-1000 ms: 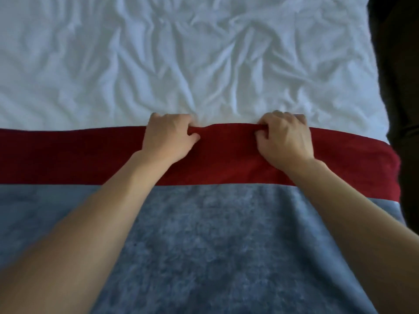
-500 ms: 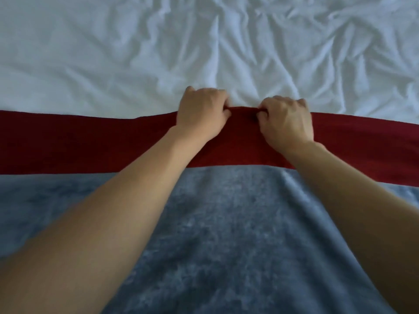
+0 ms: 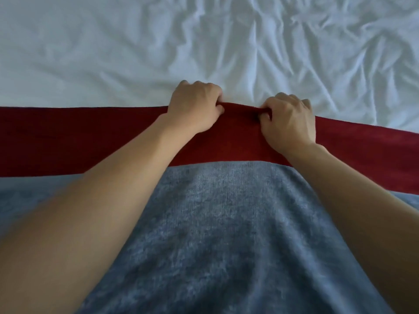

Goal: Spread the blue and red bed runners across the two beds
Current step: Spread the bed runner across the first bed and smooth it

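Note:
A red bed runner (image 3: 79, 137) lies as a band across the white bed sheet (image 3: 113, 53). A blue-grey bed runner (image 3: 226, 234) covers the near part of the bed and overlaps the red one's near edge. My left hand (image 3: 195, 107) and my right hand (image 3: 290, 121) both grip the far edge of the red runner near the middle, fingers curled over it. The red fabric bulges up slightly between the two hands.
The white sheet beyond the runners is heavily wrinkled, most of all at the upper right. My two forearms reach over the blue runner. No bed edge or floor shows.
The view has shifted left, so the dark gap at the bed's right edge is out of sight. Both hands came closer together on the red edge, bunching the fabric between them.

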